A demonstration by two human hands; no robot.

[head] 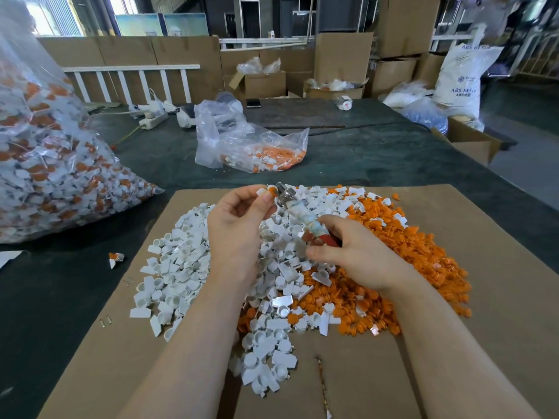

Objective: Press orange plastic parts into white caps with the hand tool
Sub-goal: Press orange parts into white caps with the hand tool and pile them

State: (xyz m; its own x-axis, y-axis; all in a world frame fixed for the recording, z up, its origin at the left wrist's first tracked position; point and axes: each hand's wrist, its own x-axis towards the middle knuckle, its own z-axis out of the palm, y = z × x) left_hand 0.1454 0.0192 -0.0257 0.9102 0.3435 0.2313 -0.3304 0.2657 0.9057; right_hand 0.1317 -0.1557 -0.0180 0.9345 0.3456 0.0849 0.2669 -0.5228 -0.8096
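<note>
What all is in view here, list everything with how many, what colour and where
white caps: a heap, white, on the cardboard, left and middle
orange parts: a heap, orange, on the cardboard, right
cardboard sheet: one, brown, on the table under both heaps
table: one, dark green cover
big bag: one, clear, full of white and orange pieces, far left
small bag: one, clear, some orange pieces inside, behind the heaps
cardboard boxes: several, brown, at the back
white sack: one, printed, back right
hand tool: one, metal tip, held in the right hand
left hand: pinches a white and orange piece at the tool's tip
right hand: grips the tool
</note>
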